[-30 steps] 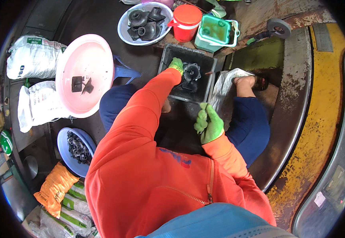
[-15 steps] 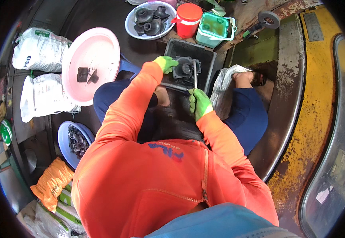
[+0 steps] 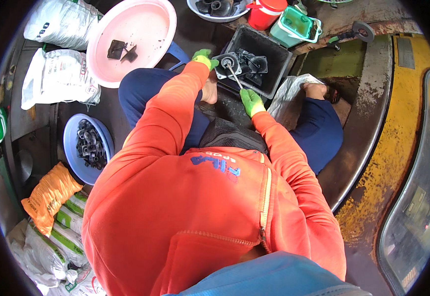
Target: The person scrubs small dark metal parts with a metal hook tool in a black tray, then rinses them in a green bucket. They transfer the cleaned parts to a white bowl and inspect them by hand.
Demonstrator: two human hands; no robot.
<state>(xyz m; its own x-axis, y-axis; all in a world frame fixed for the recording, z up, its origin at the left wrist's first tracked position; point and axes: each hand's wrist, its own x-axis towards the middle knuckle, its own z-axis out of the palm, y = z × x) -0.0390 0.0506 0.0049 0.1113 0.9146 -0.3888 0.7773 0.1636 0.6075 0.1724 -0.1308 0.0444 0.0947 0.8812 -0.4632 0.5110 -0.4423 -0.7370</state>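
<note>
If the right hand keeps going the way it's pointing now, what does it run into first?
The right hand points up the thin metal rod it grips, toward the dark square part held by the left hand. Beyond lies the black bin of similar parts. Depth is hard to judge.

Dark, stained floor [image 3: 37, 126] carrying containers and sacks around a seated person.
A pink basin [image 3: 141, 34] is sitting at upper left, beside white sacks [image 3: 59, 79]; a blue bowl [image 3: 72, 143] of dark parts is resting at left, with an orange bag [image 3: 47, 197] lying below it. A black tray [image 3: 269, 54] is standing at upper centre, and a red pail [image 3: 267, 12] and green tub [image 3: 299, 24] are standing beyond it, along the top edge.
</note>
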